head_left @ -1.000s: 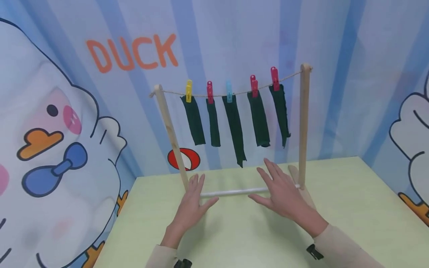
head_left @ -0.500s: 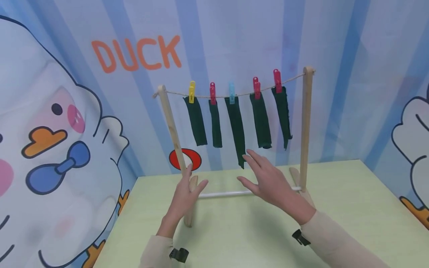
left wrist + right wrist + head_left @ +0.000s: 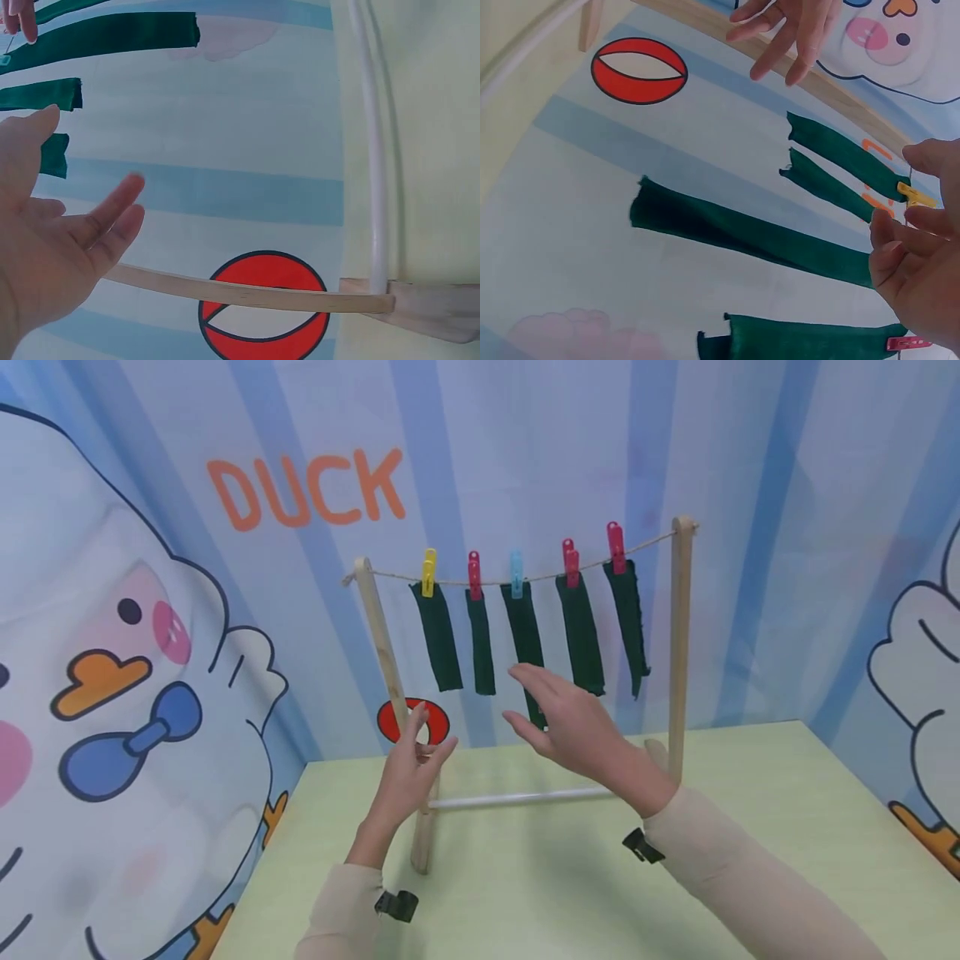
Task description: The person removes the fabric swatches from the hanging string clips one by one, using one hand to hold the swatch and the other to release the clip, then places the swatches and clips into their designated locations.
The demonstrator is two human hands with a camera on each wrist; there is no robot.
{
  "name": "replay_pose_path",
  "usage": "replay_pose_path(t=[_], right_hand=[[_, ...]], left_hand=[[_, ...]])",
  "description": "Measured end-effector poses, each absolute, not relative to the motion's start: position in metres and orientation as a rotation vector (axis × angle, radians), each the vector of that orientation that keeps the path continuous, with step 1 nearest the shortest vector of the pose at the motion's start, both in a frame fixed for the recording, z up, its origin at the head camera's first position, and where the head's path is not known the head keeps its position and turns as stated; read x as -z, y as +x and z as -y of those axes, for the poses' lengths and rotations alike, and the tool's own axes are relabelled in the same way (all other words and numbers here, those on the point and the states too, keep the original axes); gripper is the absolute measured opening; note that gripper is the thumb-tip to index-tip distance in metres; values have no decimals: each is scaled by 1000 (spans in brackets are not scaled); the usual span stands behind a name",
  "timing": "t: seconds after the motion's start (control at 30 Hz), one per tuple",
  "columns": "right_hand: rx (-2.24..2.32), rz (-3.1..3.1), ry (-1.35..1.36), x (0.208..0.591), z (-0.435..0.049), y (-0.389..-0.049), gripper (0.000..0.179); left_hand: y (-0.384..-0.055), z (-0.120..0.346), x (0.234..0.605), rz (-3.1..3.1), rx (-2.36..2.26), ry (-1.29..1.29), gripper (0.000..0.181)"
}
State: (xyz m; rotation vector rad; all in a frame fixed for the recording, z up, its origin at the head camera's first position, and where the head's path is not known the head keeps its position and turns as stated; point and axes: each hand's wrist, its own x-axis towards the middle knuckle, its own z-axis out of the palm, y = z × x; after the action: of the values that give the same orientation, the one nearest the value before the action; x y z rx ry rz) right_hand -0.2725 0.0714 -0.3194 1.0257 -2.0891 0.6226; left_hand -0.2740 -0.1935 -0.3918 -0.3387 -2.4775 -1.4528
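Green cloth strips hang lengthwise — all pointing down.

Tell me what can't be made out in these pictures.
Head view: the midsection of the middle green strip, hidden by the right hand.
Head view: the near end of the right wooden foot, behind the right sleeve.
Left wrist view: part of the left hand, cut off by the left edge.
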Motion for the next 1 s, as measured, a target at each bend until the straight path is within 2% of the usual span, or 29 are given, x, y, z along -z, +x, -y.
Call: replay_pose_path(t=[0.23,1.0], right_hand=[[-725,2093,1016,299,-61,-274,64],[-744,1841,1033,229,-28,-311,49]], left_hand=[[-286,194,382,2467,1446,-381,80],[-313,180,331,2414,1562,-394,85]])
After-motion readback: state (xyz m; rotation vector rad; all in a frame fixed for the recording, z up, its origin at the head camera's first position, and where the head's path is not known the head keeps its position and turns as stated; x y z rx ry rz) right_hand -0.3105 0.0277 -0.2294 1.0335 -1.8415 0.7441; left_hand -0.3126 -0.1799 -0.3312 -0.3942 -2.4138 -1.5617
